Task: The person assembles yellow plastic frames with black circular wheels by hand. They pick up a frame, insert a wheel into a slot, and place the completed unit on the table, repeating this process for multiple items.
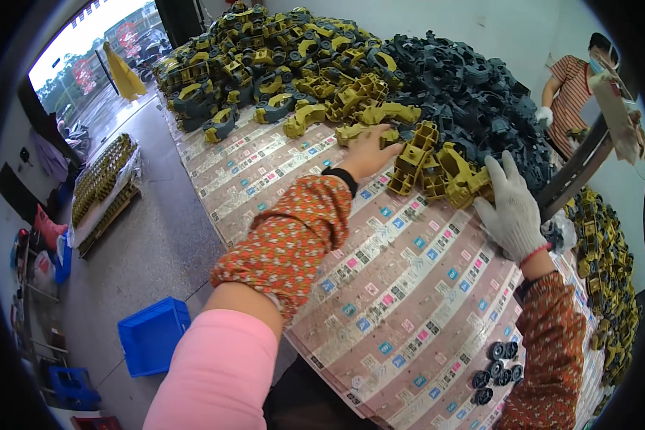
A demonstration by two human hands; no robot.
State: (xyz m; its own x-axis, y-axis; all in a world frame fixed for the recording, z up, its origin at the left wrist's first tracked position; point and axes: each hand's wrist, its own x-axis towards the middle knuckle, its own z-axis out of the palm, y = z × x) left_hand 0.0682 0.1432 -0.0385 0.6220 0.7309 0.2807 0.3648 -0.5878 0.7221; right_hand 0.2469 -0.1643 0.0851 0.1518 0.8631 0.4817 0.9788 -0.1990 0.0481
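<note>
My left hand [369,152] is bare and reaches far across the table, its fingers on an olive-yellow plastic part [365,132] at the edge of a big heap. My right hand [510,206] wears a white knit glove and rests with spread fingers against a cluster of olive-yellow moulded parts [437,168]. Both forearms are in orange floral sleeve covers. Behind the cluster lies a heap of dark grey-blue plastic parts [473,93]. A larger mixed yellow and dark heap [279,64] fills the far end of the table.
The table [380,287] is covered with a patterned printed sheet. Several small black wheels [498,365] lie near its front right edge. A blue crate [153,335] stands on the floor at left. Another person in a striped shirt [573,89] works at far right. More yellow parts [609,279] pile at right.
</note>
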